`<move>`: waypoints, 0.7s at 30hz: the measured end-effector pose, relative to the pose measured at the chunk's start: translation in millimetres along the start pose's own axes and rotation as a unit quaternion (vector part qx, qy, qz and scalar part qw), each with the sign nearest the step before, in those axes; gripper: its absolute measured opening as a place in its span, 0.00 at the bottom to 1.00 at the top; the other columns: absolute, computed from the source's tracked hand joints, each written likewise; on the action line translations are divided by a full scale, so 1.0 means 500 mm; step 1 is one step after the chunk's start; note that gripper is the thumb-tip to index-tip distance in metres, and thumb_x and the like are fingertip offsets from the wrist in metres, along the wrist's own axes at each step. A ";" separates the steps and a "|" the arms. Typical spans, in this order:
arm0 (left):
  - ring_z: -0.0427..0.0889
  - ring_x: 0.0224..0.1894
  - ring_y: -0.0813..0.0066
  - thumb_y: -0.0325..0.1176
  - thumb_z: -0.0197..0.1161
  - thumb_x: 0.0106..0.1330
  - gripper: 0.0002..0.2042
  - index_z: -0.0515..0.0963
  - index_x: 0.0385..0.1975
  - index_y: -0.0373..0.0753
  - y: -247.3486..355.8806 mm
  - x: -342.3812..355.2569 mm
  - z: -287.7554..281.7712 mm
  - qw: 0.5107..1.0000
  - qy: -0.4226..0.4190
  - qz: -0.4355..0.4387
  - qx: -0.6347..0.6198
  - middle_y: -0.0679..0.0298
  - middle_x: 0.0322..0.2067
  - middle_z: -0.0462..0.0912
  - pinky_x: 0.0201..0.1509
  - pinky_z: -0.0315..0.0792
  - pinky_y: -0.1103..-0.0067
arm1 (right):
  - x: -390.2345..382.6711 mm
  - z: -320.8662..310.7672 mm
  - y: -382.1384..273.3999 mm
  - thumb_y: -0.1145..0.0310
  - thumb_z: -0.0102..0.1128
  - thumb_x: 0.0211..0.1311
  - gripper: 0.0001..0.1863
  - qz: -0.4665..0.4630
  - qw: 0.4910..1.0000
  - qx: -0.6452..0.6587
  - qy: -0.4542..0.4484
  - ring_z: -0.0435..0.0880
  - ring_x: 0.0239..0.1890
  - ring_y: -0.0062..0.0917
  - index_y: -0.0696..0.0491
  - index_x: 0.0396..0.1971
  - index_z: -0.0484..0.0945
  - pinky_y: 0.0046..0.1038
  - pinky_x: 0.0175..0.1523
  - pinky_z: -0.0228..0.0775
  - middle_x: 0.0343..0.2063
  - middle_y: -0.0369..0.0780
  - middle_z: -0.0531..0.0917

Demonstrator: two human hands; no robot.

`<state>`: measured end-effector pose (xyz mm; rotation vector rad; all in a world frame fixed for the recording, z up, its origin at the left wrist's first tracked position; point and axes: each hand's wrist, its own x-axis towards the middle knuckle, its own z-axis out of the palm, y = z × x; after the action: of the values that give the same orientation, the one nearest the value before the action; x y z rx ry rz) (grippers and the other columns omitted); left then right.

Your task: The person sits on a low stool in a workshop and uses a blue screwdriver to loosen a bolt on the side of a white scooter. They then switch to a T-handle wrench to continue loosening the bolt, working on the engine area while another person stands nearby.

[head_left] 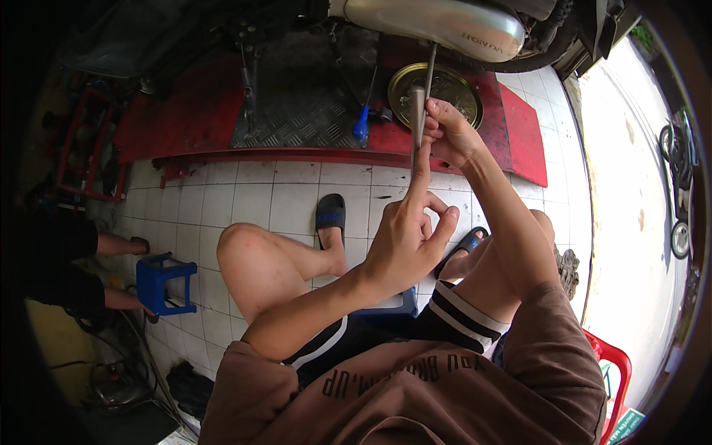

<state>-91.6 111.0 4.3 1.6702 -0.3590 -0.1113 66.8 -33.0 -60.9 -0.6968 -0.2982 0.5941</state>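
A metal T-handle wrench (429, 73) reaches from beneath the silver motorbike part (475, 33) toward me, its thin shaft upright in the picture. Fingers of my right hand (452, 135) are closed around the shaft near its handle end. The grey crossbar (417, 119) looks blurred. Against that bar rests the stretched index finger of my left hand (406, 241); its other fingers are loosely bent, its thumb stands apart, and it grips nothing. Where the wrench's far tip meets the bike cannot be made out.
Behind my hands, a round metal tray (397, 81) sits on the red platform (519, 141). A blue-handled screwdriver (361, 124) lies on the dark tread plate (297, 111). A blue stool (165, 285) and another person's legs (119, 245) are at left; a red chair (619, 363) stands at right.
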 end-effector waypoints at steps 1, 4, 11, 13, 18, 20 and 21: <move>0.70 0.16 0.89 0.25 0.56 0.65 0.41 0.33 0.70 0.36 -0.001 0.001 -0.005 0.999 0.049 0.013 -0.009 0.62 0.24 0.80 0.20 0.62 0.90 | -0.001 -0.002 -0.001 0.61 0.55 0.67 0.12 0.000 1.000 0.006 -0.017 0.56 0.18 0.11 0.55 0.36 0.72 0.16 0.23 0.47 0.17 0.28 0.64; 0.71 0.17 0.88 0.28 0.55 0.67 0.39 0.35 0.70 0.34 -0.028 0.006 -0.015 0.996 0.011 -0.087 -0.023 0.61 0.24 0.80 0.20 0.64 0.88 | 0.003 -0.016 -0.003 0.60 0.55 0.67 0.12 -0.006 1.000 0.016 -0.010 0.55 0.18 0.10 0.55 0.35 0.72 0.15 0.24 0.46 0.18 0.27 0.63; 0.73 0.13 0.82 0.31 0.57 0.66 0.39 0.39 0.68 0.27 0.020 0.016 -0.019 0.994 0.063 0.028 0.083 0.58 0.19 0.79 0.18 0.65 0.85 | 0.007 -0.007 0.000 0.61 0.56 0.67 0.11 0.003 1.000 0.024 -0.017 0.55 0.18 0.10 0.55 0.34 0.72 0.15 0.24 0.46 0.17 0.27 0.63; 0.76 0.15 0.78 0.34 0.58 0.66 0.39 0.39 0.67 0.25 -0.019 0.013 -0.021 0.994 0.010 -0.054 0.097 0.56 0.19 0.80 0.19 0.67 0.84 | 0.008 -0.007 0.000 0.61 0.56 0.66 0.11 -0.002 1.000 0.010 -0.014 0.55 0.18 0.10 0.55 0.34 0.72 0.16 0.24 0.46 0.17 0.27 0.63; 0.77 0.14 0.74 0.34 0.58 0.66 0.39 0.41 0.65 0.19 0.011 0.009 -0.009 0.994 -0.059 0.012 0.096 0.56 0.16 0.79 0.20 0.68 0.81 | 0.009 -0.016 -0.001 0.60 0.56 0.66 0.12 -0.012 1.000 0.013 -0.009 0.55 0.18 0.10 0.55 0.34 0.72 0.16 0.24 0.47 0.17 0.27 0.63; 0.76 0.14 0.76 0.32 0.58 0.65 0.39 0.39 0.65 0.19 0.017 0.013 -0.024 0.990 0.008 0.042 0.135 0.56 0.16 0.79 0.19 0.67 0.82 | 0.010 -0.015 -0.002 0.61 0.55 0.67 0.11 -0.015 1.000 0.006 -0.022 0.56 0.19 0.10 0.53 0.35 0.70 0.15 0.25 0.48 0.17 0.27 0.61; 0.75 0.13 0.77 0.32 0.58 0.65 0.39 0.39 0.66 0.21 0.001 0.008 -0.020 0.992 0.002 0.001 0.122 0.57 0.16 0.79 0.18 0.66 0.82 | 0.013 -0.019 0.000 0.61 0.55 0.67 0.11 -0.015 1.000 0.006 -0.023 0.56 0.19 0.10 0.53 0.35 0.70 0.15 0.25 0.48 0.17 0.27 0.61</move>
<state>-85.2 119.3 6.9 1.9119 -0.3838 -0.0648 76.5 -34.0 -67.3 -0.6660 -0.3472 0.5837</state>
